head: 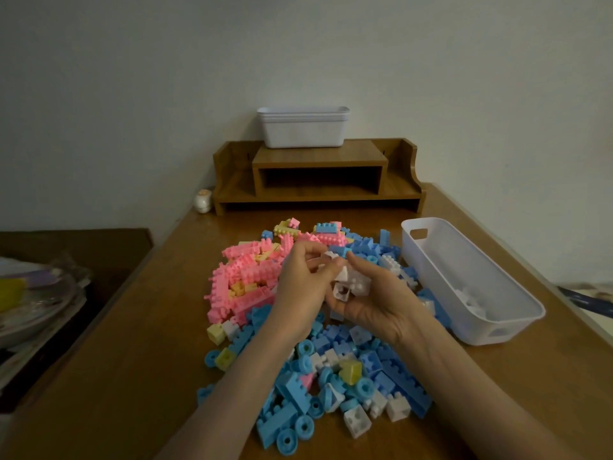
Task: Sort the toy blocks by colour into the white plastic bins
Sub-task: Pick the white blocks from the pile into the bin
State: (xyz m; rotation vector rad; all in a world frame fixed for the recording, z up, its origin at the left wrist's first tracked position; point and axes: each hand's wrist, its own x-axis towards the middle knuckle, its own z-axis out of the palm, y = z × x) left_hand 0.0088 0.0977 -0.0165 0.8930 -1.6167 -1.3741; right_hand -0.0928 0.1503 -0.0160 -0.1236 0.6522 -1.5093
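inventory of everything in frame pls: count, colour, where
table: one, brown wood, under everything
loose blocks: many, pink, blue, white, yellow, piled mid-table
open bin: one, white, table's right, few white blocks inside
stacked bins: nested, about three, white, on shelf
shelf: one, brown wood, table's far end
figurine: one, whitish, left of shelf
plates: stack, pale, far left, blurred
held blocks: clump, white with one blue, between both hands
left hand: one, grips held blocks
right hand: one, grips held blocks
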